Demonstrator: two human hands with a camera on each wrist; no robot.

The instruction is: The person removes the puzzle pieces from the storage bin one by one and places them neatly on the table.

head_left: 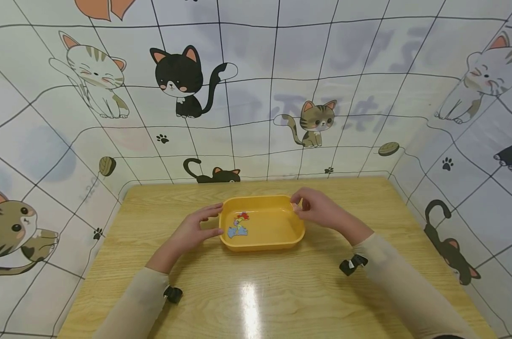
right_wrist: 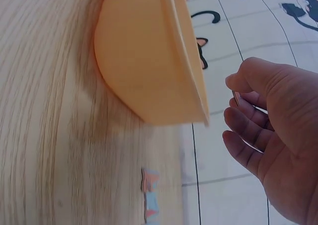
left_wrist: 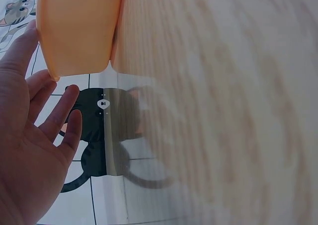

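Note:
A shallow yellow tray (head_left: 262, 246) sits on the wooden table. Inside, toward its left end, lie small flat colored pieces, a red one (head_left: 243, 216) above light-blue ones (head_left: 237, 231). My left hand (head_left: 194, 228) is at the tray's left end, fingertips and thumb at the rim, fingers loosely spread. Over the tray's right rim, my right hand (head_left: 317, 207) pinches a small thin piece between thumb and index finger. In the right wrist view that thin piece (right_wrist: 236, 98) appears edge-on, and its printed face is hidden.
In the right wrist view, several flat pieces, one orange (right_wrist: 149, 180) and one light blue (right_wrist: 151, 203), lie on the table beside the tray. A cat-print sheet (head_left: 256, 94) rises behind the wooden table (head_left: 281, 292) and along its sides.

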